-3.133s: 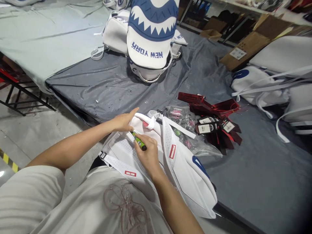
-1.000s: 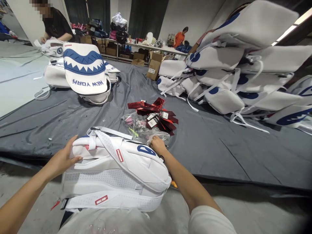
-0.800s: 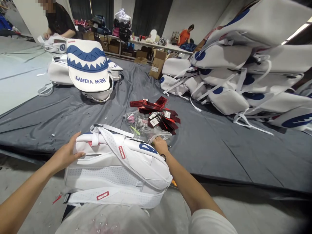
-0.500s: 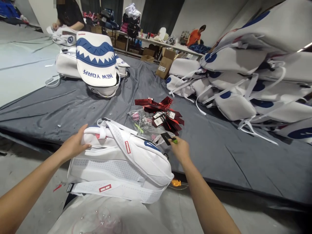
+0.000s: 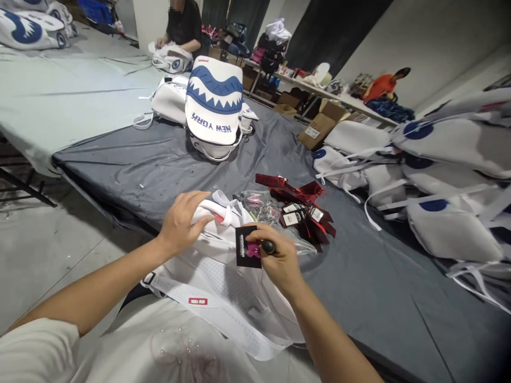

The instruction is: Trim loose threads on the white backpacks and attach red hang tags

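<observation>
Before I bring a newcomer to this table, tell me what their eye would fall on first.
Probably the white bag with blue jagged teeth and upside-down NEW YORK lettering, beyond the hands on the gray cloth. Next, perhaps, the heap of white bags at the right. Nearer, the right hand holds a black card with a pink figure over the backpack that the left hand grips.

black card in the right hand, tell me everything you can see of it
The flat black rectangular card looks like stiff paper. White SPRAYGROUND lettering runs up its left part; beside it sits a pink bear-shaped figure, printed or attached, I cannot tell. Pinched by the right hand, it faces the camera, in front of the white soft-sided backpack; whether they touch is unclear.
</observation>
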Motion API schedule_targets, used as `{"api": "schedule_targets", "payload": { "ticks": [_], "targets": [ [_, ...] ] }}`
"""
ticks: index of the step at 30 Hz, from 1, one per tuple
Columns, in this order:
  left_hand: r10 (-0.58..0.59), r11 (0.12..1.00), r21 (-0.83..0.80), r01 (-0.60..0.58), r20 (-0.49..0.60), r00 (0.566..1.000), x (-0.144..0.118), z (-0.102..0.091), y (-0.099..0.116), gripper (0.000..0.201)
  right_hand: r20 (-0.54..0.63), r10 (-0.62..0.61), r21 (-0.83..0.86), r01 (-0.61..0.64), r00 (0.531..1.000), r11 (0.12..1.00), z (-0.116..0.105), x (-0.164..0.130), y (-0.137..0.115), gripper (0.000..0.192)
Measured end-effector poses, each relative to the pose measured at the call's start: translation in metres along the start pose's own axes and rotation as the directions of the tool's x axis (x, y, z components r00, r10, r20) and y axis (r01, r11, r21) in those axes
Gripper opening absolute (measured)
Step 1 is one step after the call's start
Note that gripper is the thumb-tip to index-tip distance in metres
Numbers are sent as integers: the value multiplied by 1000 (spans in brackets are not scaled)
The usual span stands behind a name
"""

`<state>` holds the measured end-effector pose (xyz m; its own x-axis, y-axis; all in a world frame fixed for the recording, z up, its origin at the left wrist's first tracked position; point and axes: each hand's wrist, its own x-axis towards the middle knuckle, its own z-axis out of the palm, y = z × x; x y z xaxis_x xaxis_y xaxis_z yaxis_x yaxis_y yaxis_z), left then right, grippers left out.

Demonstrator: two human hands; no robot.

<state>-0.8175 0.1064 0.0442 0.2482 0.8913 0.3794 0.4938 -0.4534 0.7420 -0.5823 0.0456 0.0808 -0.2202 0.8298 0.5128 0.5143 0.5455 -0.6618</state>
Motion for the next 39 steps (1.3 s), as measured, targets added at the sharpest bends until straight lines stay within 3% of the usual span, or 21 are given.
{"api": "schedule_targets", "payload": {
  "ticks": [1,3,5,6,9,12,14,16,20,24,26,28,31,34,39],
  "targets": [
    [-20,983,-179,27,40,999,-6,2,5,51,48,-11,42,9,999,999,5,1,-1,28],
    [-76,858,-476,196,260,963,-14,7,13,46,138,-45,96,32,989,995,14,1,-5,23],
    [-92,736,-580,349,425,900,-20,12,18,35,202,-31,115,8,979,993,21,0,-9,24],
    [-104,725,-583,367,434,895,-22,13,18,26,207,6,112,-30,978,993,23,-1,-11,31],
    [-113,822,-519,236,257,960,-27,12,15,6,127,125,61,-134,984,989,23,-5,-13,49],
    [-33,889,-453,64,75,997,-31,10,10,7,165,69,-38,-64,984,997,19,-5,-12,27],
    [46,900,-435,-24,39,998,-34,11,7,10,219,-11,-127,40,976,991,19,-4,-11,15],
    [121,902,-420,-101,22,992,-37,13,5,13,214,-65,-236,116,975,965,20,-4,-12,16],
    [213,907,-366,-208,-29,977,-43,19,0,13,194,-108,-339,170,975,925,25,-5,-13,15],
    [199,927,-309,-214,-78,977,-51,17,-13,9,194,-80,-332,142,978,933,27,-7,-5,14],
    [113,970,-200,-139,-135,984,-55,12,-28,33,139,7,-362,44,990,931,28,-5,1,18],
    [-25,998,-59,15,-173,985,-59,10,-47,63,129,139,-438,-70,982,896,31,0,5,30],
    [-223,975,20,223,-38,974,-66,13,-73,90,270,341,-602,-118,900,789,42,14,1,45],
    [-277,958,-38,283,125,953,-72,20,-85,87,371,486,-731,-73,791,678,54,29,-9,40],
    [-279,950,-111,292,117,953,-74,24,-81,76,544,565,-768,97,620,633,74,44,-9,32]
  ]
}}
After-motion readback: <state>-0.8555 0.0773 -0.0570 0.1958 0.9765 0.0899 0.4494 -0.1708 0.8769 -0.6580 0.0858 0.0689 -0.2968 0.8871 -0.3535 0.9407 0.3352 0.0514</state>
